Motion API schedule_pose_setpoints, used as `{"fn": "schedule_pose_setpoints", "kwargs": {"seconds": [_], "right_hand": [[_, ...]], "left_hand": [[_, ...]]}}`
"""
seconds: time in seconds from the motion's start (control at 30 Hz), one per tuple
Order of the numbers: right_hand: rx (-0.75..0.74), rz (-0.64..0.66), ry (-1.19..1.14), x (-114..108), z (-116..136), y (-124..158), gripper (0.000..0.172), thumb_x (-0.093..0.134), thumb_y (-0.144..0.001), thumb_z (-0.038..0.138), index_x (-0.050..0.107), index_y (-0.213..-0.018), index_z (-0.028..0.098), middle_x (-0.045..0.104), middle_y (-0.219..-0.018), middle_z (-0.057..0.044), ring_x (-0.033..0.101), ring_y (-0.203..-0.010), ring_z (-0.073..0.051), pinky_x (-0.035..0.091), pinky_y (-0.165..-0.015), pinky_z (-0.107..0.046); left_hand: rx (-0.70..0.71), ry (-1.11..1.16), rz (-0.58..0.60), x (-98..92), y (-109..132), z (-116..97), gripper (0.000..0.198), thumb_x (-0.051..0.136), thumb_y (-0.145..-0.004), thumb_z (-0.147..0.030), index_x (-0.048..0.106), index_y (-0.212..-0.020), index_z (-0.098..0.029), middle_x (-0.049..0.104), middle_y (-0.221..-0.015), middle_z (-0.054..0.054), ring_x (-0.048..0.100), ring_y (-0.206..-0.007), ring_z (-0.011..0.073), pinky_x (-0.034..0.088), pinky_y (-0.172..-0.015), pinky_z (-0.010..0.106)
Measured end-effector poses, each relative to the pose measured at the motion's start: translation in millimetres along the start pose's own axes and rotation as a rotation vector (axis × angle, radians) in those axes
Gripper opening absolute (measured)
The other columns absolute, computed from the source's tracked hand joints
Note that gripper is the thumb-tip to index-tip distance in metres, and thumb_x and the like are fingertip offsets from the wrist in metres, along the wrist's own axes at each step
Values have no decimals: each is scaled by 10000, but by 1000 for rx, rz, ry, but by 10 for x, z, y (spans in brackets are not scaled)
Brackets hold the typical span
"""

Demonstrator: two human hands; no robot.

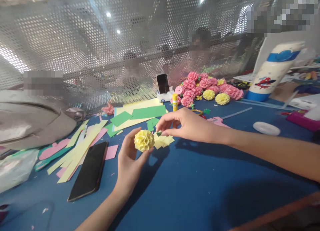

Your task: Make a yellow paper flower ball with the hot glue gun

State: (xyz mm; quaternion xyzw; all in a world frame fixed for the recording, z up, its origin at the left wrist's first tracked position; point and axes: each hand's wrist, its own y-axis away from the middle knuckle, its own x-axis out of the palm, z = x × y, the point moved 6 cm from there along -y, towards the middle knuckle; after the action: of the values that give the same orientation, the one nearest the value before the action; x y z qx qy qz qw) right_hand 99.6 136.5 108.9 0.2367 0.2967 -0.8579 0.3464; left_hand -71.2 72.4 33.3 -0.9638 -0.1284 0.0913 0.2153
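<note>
My left hand (130, 161) holds a yellow paper flower (144, 140) between thumb and fingers, above the blue table (180, 187). Just right of the flower, my right hand (175, 122) pinches a small green paper piece (159, 133) at its fingertips. Below and behind the fingertips lie pale yellow paper pieces (163, 141). Green paper sheets (150, 112) rest on yellow paper behind both hands. A yellow glue stick (175, 102) stands upright just beyond my right hand.
Paper strips (83, 151) and a black phone (90, 171) lie at left, near a bag (32, 119). Pink paper flowers (190, 88) are heaped at the back. At right are a tall bottle (275, 71) and a white oval object (266, 128). A perforated metal panel (100, 58) stands behind.
</note>
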Motion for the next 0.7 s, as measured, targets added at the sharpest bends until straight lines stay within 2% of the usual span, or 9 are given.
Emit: {"fn": "schedule_pose_setpoints", "kwargs": {"seconds": [0.13,0.3,0.43,0.7], "right_hand": [[-85,-109,161,-90,28,-16,176,621,-822,47,741,-893,154,742,-892,-14,665,-799,-116,476,-715,-214],[-113,-128,188,-85,14,-5,159,634,-817,52,744,-880,147,741,-871,-21,659,-789,-121,468,-718,-221],[-111,-143,169,-73,25,12,143,644,-814,61,743,-862,152,739,-847,-15,655,-757,-114,455,-682,-212],[-93,-119,156,-45,17,20,151,647,-805,45,748,-862,143,738,-842,-20,650,-736,-112,448,-664,-208]], "left_hand": [[82,-31,103,59,17,-92,504,789,-739,-249,600,-1206,-274,595,-1259,67,581,-1186,258,511,-986,392],[148,-127,265,160,110,-182,495,780,-754,-223,624,-1215,-310,494,-1401,90,505,-1298,306,514,-1003,439],[196,-188,306,191,147,-204,526,749,-777,-182,612,-1261,-336,505,-1387,89,514,-1285,309,493,-1028,470],[259,-218,348,216,153,-232,635,704,-783,-93,555,-1337,-364,519,-1324,64,515,-1252,262,469,-1047,437]]}}
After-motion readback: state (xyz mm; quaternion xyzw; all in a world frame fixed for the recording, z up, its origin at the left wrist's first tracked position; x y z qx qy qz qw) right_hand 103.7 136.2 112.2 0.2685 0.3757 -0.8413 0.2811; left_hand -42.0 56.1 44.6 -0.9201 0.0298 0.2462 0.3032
